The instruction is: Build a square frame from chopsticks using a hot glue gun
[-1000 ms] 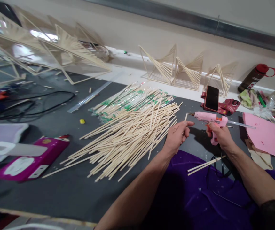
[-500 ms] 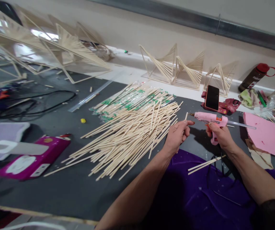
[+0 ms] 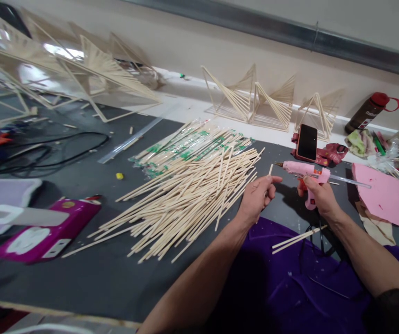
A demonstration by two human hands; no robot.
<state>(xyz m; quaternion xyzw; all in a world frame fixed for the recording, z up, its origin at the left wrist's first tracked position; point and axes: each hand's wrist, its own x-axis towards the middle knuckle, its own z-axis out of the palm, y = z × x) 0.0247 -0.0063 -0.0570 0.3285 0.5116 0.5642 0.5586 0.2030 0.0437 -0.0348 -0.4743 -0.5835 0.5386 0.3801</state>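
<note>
My L fingers (image 3: 265,182) pinch a thin stick (image 3: 271,170), w/ its end poking up past them. My R fingers (image 3: 310,183) wrap round the handle of the pink glue gun (image 3: 302,170), 1 of them by the orange trigger (image 3: 302,183); can't tell if it's pressed. The gun lies btwn my 2 hands, nose pointing L at the stick.

What's new: only a bit. The gun's tip (image 3: 279,164) is a tiny bit higher than a sec ago & now looks just off the stick end. So I think gun & stick can move w/o tugging each other. Can't see if there's glue on the end, too small.

Room: grey worktop (image 3: 81,283) shows below the gun & past my L fingers, up to the phone (image 3: 307,142). L side is tight b/c the stick pile (image 3: 199,199) is just beside my L hand. Past R fingers, the clear glue rod (image 3: 350,180) sticks out over the pink sheet (image 3: 380,195), so a swing R might bump stuff. Nearer me than R fingers: 2 loose sticks (image 3: 293,241) & a black cord (image 3: 322,241). Purple cloth (image 3: 272,278) by my wrists hides the near edge there.
</note>
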